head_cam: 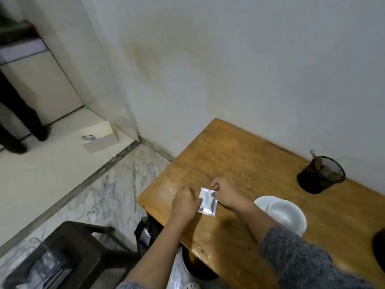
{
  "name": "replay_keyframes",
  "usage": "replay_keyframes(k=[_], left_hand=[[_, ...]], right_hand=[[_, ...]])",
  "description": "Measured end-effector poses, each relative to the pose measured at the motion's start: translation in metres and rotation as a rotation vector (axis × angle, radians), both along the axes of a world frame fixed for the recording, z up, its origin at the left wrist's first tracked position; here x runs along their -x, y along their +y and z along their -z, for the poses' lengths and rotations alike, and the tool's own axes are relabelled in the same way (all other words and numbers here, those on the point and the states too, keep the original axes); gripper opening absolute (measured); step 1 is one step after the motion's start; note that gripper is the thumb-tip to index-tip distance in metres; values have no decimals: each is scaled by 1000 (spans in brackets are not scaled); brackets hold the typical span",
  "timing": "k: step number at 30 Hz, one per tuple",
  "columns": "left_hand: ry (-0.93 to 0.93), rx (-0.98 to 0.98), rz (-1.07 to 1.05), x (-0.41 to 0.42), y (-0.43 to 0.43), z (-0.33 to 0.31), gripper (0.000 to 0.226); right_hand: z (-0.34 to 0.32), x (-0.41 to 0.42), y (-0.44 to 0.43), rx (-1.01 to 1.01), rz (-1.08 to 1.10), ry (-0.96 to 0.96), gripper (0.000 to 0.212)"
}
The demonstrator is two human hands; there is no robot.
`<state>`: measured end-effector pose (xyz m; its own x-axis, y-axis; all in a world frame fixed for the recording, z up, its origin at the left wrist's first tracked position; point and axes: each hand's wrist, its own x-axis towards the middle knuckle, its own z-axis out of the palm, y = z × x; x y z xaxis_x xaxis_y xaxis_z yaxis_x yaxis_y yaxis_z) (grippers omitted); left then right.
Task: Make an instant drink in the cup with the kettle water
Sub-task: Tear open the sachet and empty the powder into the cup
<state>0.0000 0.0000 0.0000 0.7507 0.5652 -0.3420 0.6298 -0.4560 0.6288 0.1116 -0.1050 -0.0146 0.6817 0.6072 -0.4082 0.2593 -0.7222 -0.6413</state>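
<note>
two bare hands work over a wooden table (239,155) set against a white wall. near its front edge, the left hand (185,202) and right hand (226,191) each pinch a side of a small silver packet (208,202). a white cup (280,211) sits just right of it, a dark mesh holder (320,174) farther back.

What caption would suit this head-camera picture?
Both hands, left and right, hold a silver sachet above a wooden table beside a white cup.

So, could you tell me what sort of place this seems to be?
Probably a plain room in a home or small office: a worn wooden table pushed against a bare wall, marble-patterned floor tiles, and a white cup near a mesh holder.
</note>
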Motion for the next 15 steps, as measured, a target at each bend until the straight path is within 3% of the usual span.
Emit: replay_keyframes(k=[8,15], left_hand=[[30,-24,-8,-10,-14,23,39],[14,112,46,-22,-4,31,27]], right_hand=[[15,-5,13,198,-47,-55,30],[15,-8,13,154,-21,6,17]])
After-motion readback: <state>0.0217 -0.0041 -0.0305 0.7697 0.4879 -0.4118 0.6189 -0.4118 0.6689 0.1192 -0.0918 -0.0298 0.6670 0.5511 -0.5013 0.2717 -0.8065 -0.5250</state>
